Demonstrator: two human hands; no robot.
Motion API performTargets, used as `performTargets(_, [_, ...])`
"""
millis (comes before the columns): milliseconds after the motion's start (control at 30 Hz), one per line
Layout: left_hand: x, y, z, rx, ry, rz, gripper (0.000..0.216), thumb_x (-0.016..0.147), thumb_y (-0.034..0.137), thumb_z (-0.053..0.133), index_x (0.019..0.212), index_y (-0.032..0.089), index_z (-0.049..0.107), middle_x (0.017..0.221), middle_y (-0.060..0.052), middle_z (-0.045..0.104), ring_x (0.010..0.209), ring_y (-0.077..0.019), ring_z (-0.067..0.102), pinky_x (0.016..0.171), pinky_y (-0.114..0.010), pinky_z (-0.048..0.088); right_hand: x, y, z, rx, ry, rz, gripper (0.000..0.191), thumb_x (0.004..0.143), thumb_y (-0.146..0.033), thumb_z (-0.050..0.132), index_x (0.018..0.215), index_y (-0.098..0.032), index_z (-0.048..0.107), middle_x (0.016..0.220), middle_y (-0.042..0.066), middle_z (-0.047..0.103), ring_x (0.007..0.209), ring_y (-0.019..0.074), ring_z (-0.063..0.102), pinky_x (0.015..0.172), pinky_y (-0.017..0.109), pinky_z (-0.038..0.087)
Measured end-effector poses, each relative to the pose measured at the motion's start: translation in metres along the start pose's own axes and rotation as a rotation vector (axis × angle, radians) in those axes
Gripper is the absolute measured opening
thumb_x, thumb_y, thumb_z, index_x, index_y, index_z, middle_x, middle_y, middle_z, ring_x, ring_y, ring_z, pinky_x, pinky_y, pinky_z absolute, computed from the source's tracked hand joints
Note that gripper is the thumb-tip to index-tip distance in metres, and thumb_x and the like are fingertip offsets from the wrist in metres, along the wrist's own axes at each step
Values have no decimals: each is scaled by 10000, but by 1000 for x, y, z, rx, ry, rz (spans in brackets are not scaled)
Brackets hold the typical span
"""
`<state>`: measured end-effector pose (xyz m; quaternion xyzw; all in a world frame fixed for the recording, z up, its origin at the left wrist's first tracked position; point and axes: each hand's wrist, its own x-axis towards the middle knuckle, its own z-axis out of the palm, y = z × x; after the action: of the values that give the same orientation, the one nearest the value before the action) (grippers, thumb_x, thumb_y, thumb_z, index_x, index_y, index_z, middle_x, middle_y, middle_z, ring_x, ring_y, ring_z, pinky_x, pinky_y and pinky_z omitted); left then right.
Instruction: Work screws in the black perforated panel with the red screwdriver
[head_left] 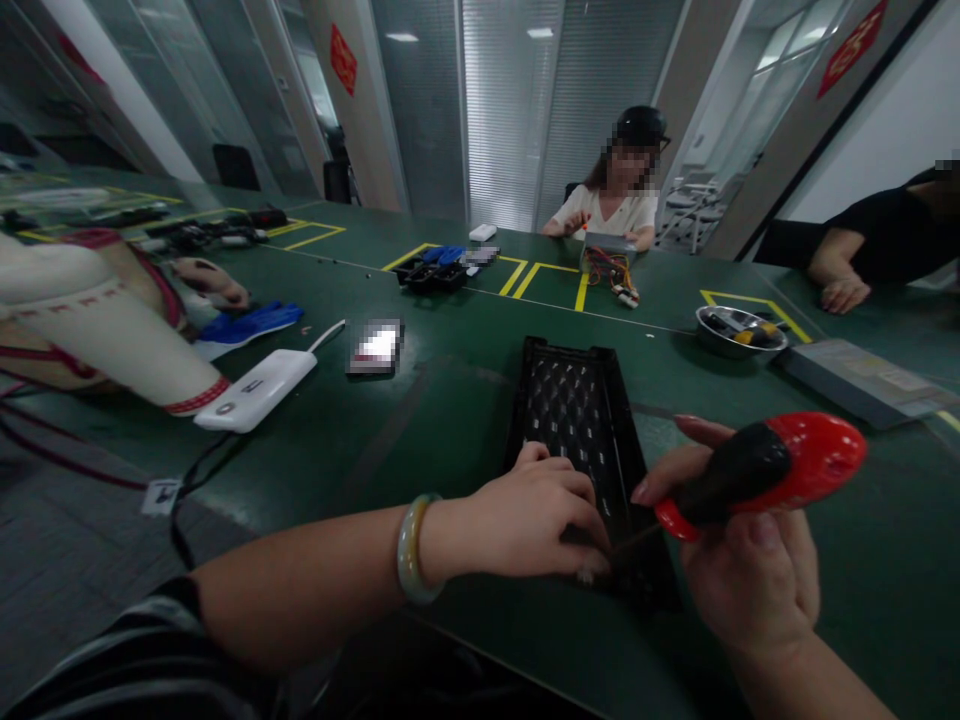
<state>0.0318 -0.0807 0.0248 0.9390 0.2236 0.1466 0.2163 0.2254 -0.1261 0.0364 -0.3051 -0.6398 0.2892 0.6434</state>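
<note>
A screwdriver (pixel 750 475) with a red and black handle is gripped in my right hand (pixel 765 570). Its thin shaft points left and down toward the near end of a black plastic tray-like panel (pixel 574 400), which has rows of small slots and raised sides. My left hand (pixel 532 510), with a jade-like bangle on the wrist, lies across the panel's near left part. Its fingers are curled down and pressed together close to the screwdriver's tip. What they pinch, if anything, is hidden. The shaft's tip is dark and blurred.
Left are a white power strip (pixel 259 390), a phone (pixel 375 347), a blue glove (pixel 251 325) and a white bag (pixel 97 310). A metal bowl of tools (pixel 739 335) and a grey metal box (pixel 855 385) stand right. Two people sit across the table.
</note>
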Motion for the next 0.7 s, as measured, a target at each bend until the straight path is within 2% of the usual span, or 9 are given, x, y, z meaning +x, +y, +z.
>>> performTargets(133, [0, -1, 1, 1, -9, -5, 194, 904, 475, 735, 990, 308, 779, 1026, 27, 720, 1037, -192, 606, 892, -381, 256, -2, 1, 5, 49, 136, 32, 368, 953, -420, 563, 1247, -217, 652, 836, 62, 685, 681, 196, 613, 598, 326, 487])
performTargets(267, [0, -1, 1, 4, -8, -18, 229, 907, 507, 722, 1005, 307, 777, 1010, 24, 722, 1025, -186, 606, 890, -384, 263, 5, 3, 6, 84, 320, -4, 314, 905, -397, 637, 1168, -240, 705, 1076, 80, 671, 748, 194, 620, 694, 357, 529])
performTargets(400, [0, 0, 0, -29, -1, -15, 273, 896, 550, 718, 1002, 305, 775, 1001, 29, 729, 1013, -182, 609, 898, -375, 267, 19, 8, -1, 122, 453, -129, 245, 884, -299, 651, 1105, -303, 756, 1179, 45, 647, 730, 175, 581, 563, 314, 442])
performTargets(500, [0, 1, -3, -80, 25, -29, 366, 887, 615, 692, 1037, 290, 767, 1035, 23, 741, 1029, -187, 615, 911, -369, 268, 28, 14, -7, 161, 570, -164, 193, 917, -292, 688, 1089, -341, 761, 1177, 8, 658, 765, 142, 600, 568, 266, 446])
performTargets(600, [-1, 5, -9, -137, 85, -64, 308, 966, 553, 623, 1052, 289, 754, 1028, 48, 750, 1011, -159, 626, 929, -366, 260, 32, 22, -12, 158, 573, -133, 242, 917, -241, 728, 1129, -358, 726, 1049, -15, 706, 889, 134, 666, 696, 240, 511])
performTargets(633, [-1, 6, -11, -155, 110, -74, 274, 1006, 504, 586, 1065, 291, 747, 1031, 57, 751, 1007, -147, 629, 936, -366, 259, 32, 26, -13, 138, 544, -108, 284, 906, -216, 741, 1153, -353, 708, 1053, -16, 717, 917, 135, 681, 749, 251, 528])
performTargets(700, [-3, 6, -16, -192, 177, -94, 256, 1063, 413, 507, 1099, 294, 731, 1060, 65, 751, 1028, -133, 633, 953, -366, 260, 31, 34, -15, 64, 458, -59, 374, 870, -172, 769, 1190, -336, 666, 1188, -4, 708, 995, 151, 697, 872, 304, 550])
